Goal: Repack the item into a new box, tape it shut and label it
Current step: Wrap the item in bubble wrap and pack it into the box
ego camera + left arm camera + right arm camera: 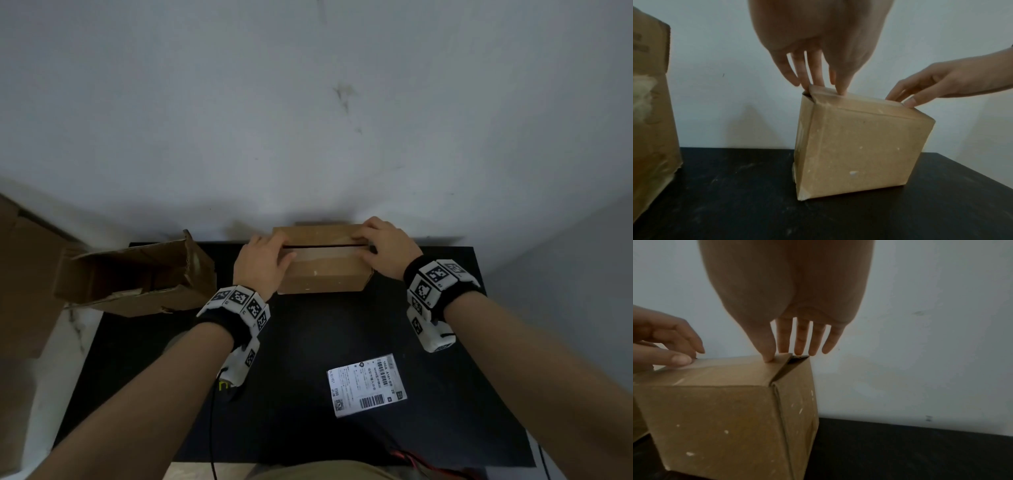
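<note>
New box (pixel 322 270): upper centre of the head view, seated on the black tabletop (pixel 308 342) with its rear against the wall (pixel 308 102). Top flaps folded down, a dark seam running left to right between them. Not yet taped; no tape roll visible in any view. Item presumably inside, contents hidden.

Left hand (pixel 262 262): at the left end of the seam. Fingers (pixel 819 71) straight, tips pressing on the flap edge, thumb on the near flap. Gripping nothing.

Right hand (pixel 388 248): at the right end of the seam, mirrored. Thumb tip pressed on the near flap, remaining fingers (pixel 802 337) extended over the far edge. Extended, not curled round anything.

Probable reason for the two-ended hold: flaps spring upward when released; pressure at both ends keeps the seam narrow and level for taping. Small gap open at the right-hand corner in the right wrist view, so closure judged incomplete there.

Shipping label (pixel 367 385): flat on the tabletop, lower right of centre in the head view, well apart from the box, kept within reach for the final step.

Old box (pixel 137 277): at the left of the head view, torn and open, set aside clear of the work area.
</note>
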The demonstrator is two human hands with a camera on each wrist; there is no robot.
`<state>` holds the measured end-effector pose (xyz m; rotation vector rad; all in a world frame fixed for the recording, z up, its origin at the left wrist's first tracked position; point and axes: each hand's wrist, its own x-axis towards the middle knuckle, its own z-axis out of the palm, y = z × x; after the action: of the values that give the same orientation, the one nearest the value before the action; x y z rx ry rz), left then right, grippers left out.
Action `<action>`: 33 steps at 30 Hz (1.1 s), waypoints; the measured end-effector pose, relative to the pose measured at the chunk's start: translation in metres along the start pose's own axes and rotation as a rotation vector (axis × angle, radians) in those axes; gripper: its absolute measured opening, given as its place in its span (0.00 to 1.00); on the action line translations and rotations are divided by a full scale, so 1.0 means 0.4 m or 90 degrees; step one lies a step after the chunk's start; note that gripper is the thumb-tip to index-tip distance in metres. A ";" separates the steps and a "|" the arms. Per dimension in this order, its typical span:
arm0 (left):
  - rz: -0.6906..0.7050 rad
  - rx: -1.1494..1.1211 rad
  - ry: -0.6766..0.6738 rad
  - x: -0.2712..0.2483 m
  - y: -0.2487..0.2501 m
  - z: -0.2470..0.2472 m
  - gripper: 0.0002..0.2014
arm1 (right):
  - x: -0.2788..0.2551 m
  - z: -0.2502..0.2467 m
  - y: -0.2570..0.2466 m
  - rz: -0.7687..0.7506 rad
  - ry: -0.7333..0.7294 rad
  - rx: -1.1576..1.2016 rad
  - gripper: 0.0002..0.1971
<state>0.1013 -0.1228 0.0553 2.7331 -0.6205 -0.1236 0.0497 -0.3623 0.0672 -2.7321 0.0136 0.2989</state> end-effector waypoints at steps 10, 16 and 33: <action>0.131 0.018 -0.043 -0.010 -0.010 0.045 0.25 | -0.014 0.020 -0.029 0.006 0.051 -0.134 0.18; 0.149 0.135 -0.131 -0.020 -0.029 0.072 0.44 | -0.008 0.037 -0.048 -0.019 0.003 -0.205 0.18; 0.162 0.118 -0.142 0.005 -0.006 0.010 0.32 | -0.044 0.046 -0.096 0.011 0.003 -0.244 0.20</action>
<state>0.1033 -0.1229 0.0507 2.8078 -1.0851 -0.3265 0.0306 -0.3202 0.0689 -3.1143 -0.0211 0.3292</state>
